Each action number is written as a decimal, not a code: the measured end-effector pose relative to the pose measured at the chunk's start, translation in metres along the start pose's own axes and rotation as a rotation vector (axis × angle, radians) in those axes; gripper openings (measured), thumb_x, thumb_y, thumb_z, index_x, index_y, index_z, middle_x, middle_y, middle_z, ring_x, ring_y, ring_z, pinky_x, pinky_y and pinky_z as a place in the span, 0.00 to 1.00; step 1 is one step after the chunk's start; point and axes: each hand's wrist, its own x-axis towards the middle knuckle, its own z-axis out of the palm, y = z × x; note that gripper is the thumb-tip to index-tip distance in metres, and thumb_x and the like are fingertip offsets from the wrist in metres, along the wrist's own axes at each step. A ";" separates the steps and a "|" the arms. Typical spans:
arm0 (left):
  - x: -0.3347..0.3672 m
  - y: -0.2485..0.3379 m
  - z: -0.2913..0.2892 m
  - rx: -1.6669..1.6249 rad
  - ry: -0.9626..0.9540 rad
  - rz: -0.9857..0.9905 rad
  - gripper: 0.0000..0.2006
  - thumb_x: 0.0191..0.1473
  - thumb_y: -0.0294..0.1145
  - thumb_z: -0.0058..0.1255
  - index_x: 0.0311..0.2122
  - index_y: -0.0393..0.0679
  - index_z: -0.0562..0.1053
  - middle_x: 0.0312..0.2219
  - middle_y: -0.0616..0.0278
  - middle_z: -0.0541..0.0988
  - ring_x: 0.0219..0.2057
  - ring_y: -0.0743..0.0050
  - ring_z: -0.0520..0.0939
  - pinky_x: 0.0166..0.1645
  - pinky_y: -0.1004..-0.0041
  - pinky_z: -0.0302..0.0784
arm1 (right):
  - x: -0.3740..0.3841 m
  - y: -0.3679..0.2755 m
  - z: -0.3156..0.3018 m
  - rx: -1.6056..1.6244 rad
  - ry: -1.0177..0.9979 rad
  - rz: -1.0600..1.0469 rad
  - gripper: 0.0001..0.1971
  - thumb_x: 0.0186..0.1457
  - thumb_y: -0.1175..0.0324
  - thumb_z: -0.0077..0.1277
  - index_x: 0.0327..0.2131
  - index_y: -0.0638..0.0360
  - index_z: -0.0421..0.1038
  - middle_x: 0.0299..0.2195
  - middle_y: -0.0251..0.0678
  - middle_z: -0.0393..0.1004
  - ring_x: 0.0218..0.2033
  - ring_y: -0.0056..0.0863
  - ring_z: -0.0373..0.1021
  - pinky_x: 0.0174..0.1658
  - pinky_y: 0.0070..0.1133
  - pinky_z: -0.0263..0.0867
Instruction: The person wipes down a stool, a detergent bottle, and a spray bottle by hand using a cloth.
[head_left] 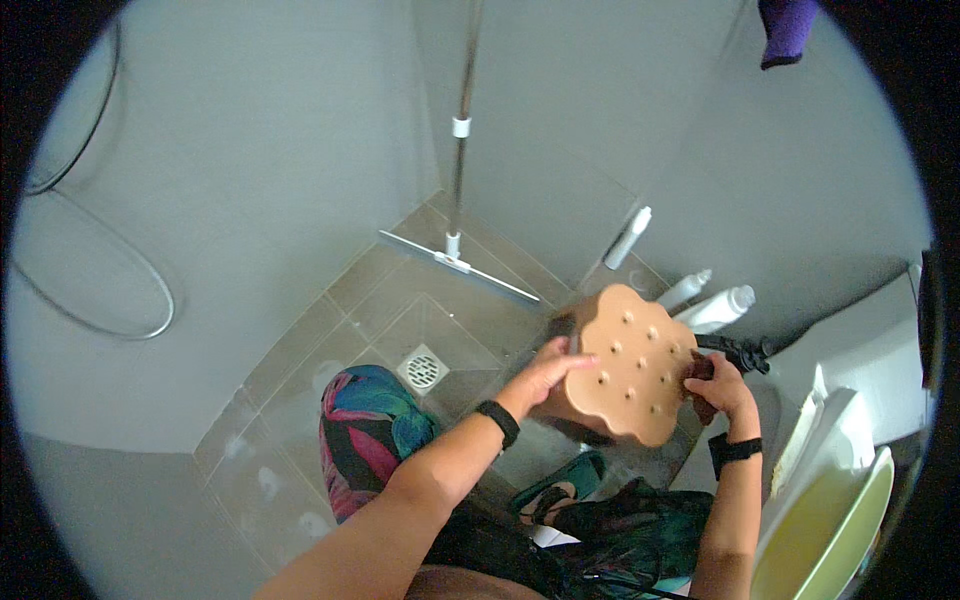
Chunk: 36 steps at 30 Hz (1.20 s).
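Observation:
Between my hands is a biscuit-shaped stool [640,365], with a tan scalloped top dotted with dimples and a darker brown body. It is tilted so that the top faces me. My left hand [545,372] grips its left edge, with the thumb lying over the top. On the opposite side, my right hand [722,388] is closed on the brown edge, its fingers partly hidden. Each wrist wears a black band. The stool's underside is out of sight, and I cannot tell whether it touches the floor.
A floor squeegee [455,262] leans in the corner, beyond a square drain [423,370]. White bottles [715,310] stand along the right wall. Pale green basins [830,520] are at the lower right. A shower hose [165,300] hangs at left, and a purple cloth [787,30] at upper right.

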 end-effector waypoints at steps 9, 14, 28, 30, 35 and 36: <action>-0.092 0.015 -0.045 -0.142 0.179 0.142 0.35 0.44 0.29 0.66 0.56 0.32 0.62 0.47 0.52 0.74 0.49 0.62 0.77 0.54 0.65 0.73 | 0.009 -0.017 -0.011 0.147 0.039 -0.142 0.21 0.44 0.69 0.64 0.40 0.65 0.67 0.34 0.38 0.75 0.37 0.29 0.71 0.44 0.27 0.67; -0.161 0.044 -0.083 -0.234 0.424 0.305 0.29 0.47 0.28 0.62 0.54 0.32 0.65 0.47 0.50 0.75 0.48 0.60 0.77 0.54 0.63 0.74 | 0.015 -0.024 -0.004 -0.010 -0.029 -0.230 0.25 0.44 0.66 0.64 0.47 0.61 0.69 0.43 0.50 0.74 0.46 0.43 0.72 0.50 0.32 0.67; -0.197 0.081 -0.267 -0.433 0.944 0.736 0.31 0.52 0.43 0.54 0.60 0.44 0.63 0.54 0.58 0.73 0.56 0.55 0.72 0.62 0.54 0.62 | 0.021 -0.077 0.016 -0.046 -0.079 -0.476 0.22 0.46 0.64 0.62 0.45 0.59 0.70 0.40 0.52 0.72 0.43 0.50 0.70 0.48 0.35 0.67; -0.203 0.079 -0.292 -0.509 0.932 0.679 0.31 0.52 0.44 0.54 0.59 0.44 0.63 0.54 0.58 0.73 0.55 0.54 0.72 0.61 0.53 0.63 | 0.021 -0.077 0.017 -0.084 -0.056 -0.459 0.22 0.46 0.64 0.62 0.45 0.59 0.70 0.40 0.52 0.72 0.44 0.50 0.70 0.48 0.35 0.67; -0.223 0.071 -0.337 -0.510 1.292 0.634 0.31 0.51 0.46 0.59 0.55 0.40 0.67 0.52 0.56 0.75 0.51 0.50 0.75 0.55 0.55 0.71 | 0.020 -0.089 0.021 -0.018 -0.009 -0.545 0.21 0.48 0.65 0.61 0.45 0.58 0.70 0.39 0.50 0.74 0.44 0.50 0.70 0.49 0.35 0.67; -0.230 0.070 -0.338 -0.304 1.463 0.529 0.31 0.50 0.46 0.59 0.55 0.38 0.67 0.51 0.54 0.75 0.51 0.50 0.75 0.55 0.55 0.71 | 0.018 -0.093 0.022 0.003 0.007 -0.580 0.20 0.49 0.65 0.60 0.45 0.58 0.70 0.39 0.49 0.74 0.44 0.49 0.71 0.48 0.35 0.67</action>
